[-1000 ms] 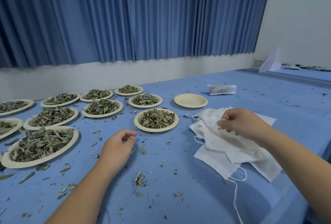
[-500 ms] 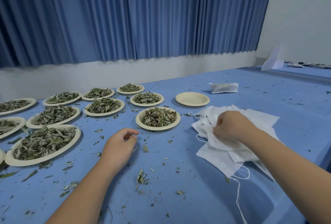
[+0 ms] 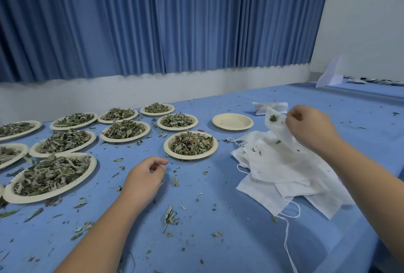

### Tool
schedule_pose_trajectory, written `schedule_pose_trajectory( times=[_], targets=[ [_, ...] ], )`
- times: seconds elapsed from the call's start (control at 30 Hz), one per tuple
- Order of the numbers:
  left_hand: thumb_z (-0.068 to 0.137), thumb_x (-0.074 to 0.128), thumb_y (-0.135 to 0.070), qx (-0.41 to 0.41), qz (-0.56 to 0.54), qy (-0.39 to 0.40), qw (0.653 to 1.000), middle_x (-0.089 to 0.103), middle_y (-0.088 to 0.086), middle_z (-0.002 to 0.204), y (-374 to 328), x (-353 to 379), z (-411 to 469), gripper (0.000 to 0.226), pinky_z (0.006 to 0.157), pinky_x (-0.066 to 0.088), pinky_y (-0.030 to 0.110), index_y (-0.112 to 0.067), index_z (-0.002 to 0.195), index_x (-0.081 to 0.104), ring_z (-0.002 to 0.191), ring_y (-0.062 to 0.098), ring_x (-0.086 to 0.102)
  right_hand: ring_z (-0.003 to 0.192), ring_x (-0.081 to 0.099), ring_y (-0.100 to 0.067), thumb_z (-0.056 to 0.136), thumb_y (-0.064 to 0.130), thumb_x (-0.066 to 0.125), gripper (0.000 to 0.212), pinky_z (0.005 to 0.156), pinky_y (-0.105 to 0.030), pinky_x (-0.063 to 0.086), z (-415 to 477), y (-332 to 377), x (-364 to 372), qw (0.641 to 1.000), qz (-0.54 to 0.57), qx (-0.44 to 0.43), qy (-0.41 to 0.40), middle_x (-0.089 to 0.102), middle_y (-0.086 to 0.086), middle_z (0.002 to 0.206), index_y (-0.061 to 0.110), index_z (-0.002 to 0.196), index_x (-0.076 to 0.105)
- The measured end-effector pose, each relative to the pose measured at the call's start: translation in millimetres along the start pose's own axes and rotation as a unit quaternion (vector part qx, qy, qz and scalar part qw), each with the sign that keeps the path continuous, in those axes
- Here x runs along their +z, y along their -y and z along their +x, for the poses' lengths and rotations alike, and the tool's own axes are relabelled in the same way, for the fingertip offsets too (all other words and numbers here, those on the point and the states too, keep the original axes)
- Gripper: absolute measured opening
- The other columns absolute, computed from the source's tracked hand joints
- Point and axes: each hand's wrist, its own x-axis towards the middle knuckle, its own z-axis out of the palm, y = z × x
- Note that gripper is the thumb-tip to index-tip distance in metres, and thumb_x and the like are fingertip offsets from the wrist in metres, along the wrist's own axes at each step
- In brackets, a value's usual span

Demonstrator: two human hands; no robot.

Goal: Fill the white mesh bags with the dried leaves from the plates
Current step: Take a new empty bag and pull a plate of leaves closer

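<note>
The left-edge plates (image 3: 39, 124) are cut off. The right grip (image 3: 306, 128) pinches a blurred white mesh bag (image 3: 276, 129) above the bag pile (image 3: 284, 170). The left grip (image 3: 142, 181), loosely curled, holds nothing near a leaf plate (image 3: 190, 157).

Even, soft overhead light, faint shadows, no glare; slight motion blur w/ wide-angle bowing at edges.

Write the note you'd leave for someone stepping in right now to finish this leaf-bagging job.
Left hand: rests on the table, loosely curled, holds nothing.
Right hand: pinches one mesh bag, held above the pile of bags.
Done: one empty plate sits behind the pile.
Left: the held bag shows only a few leaf bits; the nearest full plate and the rest to its left are heaped with leaves.
</note>
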Motion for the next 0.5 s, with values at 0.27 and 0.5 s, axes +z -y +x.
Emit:
schedule_pose_trajectory(
  times=[0.27, 0.5],
  targets=[
    [0.097, 0.051, -0.016, 0.055, -0.007, -0.035, 0.998, 0.058, -0.003, 0.098, -14.9, 3.6, -7.9, 0.025, 0.049, 0.040, 0.019, -0.038, 0.093, 0.060, 0.061, 0.008, 0.052, 0.064, 0.053, -0.011, 0.091, 0.023, 0.049, 0.014, 0.055, -0.027, 0.037, -9.2, 31.0, -13.8, 0.986, 0.161, -0.051, -0.007, 0.062, 0.007, 0.076, 0.026, 0.080, 0.058],
    [0.095, 0.055, -0.016, 0.089, -0.075, -0.008, 0.993, 0.063, 0.001, 0.088, -48.2, 15.4, -23.2, 0.022, 0.047, 0.042, 0.014, -0.035, 0.094, 0.066, 0.059, 0.007, 0.056, 0.058, 0.050, -0.007, 0.083, 0.006, 0.053, 0.021, 0.045, -0.018, 0.034, -15.8, 32.8, -8.9, 0.989, 0.081, -0.076, 0.094, 0.059, 0.007, 0.074, 0.025, 0.084, 0.061]
  ],
)
